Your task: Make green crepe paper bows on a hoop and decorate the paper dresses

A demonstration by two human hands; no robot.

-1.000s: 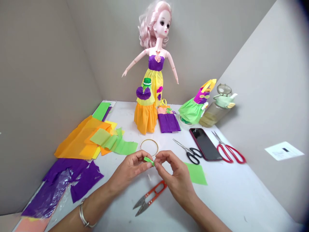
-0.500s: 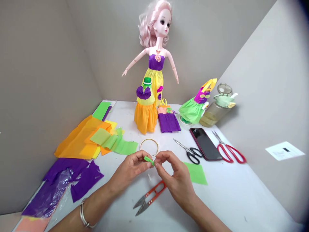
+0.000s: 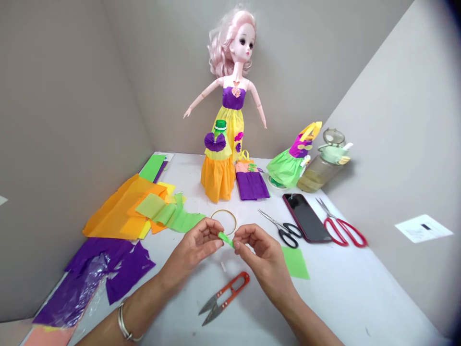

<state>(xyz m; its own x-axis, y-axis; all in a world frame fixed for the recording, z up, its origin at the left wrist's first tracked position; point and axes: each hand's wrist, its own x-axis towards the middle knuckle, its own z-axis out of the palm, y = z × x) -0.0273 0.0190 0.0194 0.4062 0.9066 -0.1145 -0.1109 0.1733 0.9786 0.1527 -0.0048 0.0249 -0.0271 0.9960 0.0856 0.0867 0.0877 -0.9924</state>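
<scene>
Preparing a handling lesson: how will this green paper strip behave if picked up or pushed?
The green crepe paper strip is probably light and floppy: it looks thin and curves between the left hand and right hand pinching it. It likely creases and tears easily, judging by the ragged edges of the purple crepe paper.

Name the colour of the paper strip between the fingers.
The paper strip is plain lime green, best seen in the head view.

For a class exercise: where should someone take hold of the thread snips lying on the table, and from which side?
Grip the orange handles of the thread snips from the right, where the bowed end lies nearest the right hand. The steel blades point away, down-left, so fingers stay clear of the points. The snips lie flat on the table.
</scene>
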